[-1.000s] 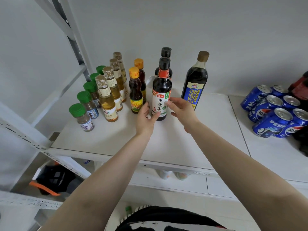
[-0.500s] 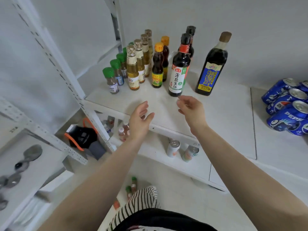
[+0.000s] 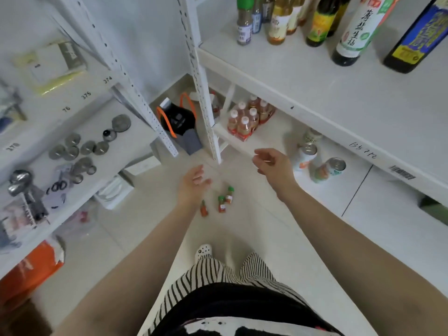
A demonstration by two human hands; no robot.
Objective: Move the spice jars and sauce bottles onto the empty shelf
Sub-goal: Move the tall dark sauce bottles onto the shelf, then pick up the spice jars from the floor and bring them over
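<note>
- Left hand (image 3: 194,184) empty, fingers loosely spread, hanging over the floor (image 3: 266,226).
- Right hand (image 3: 272,163) empty too, fingers relaxed, slightly curled, level with the lower shelf edge.
- Three small red jars with green caps (image 3: 221,202) stand on the floor between the two hands, just beside the left wrist.
- Sauce bottles (image 3: 351,30) and spice jars (image 3: 244,25) stand grouped at the back left of the upper shelf (image 3: 339,93).
- Pack of drink bottles (image 3: 247,117) and two cans (image 3: 317,161) on the lower shelf.
- Metal lids (image 3: 80,149) on the left rack.

white shelf (image 3: 303,76), bottles (image 3: 351,27), floor (image 3: 242,229), jars (image 3: 221,203)
</note>
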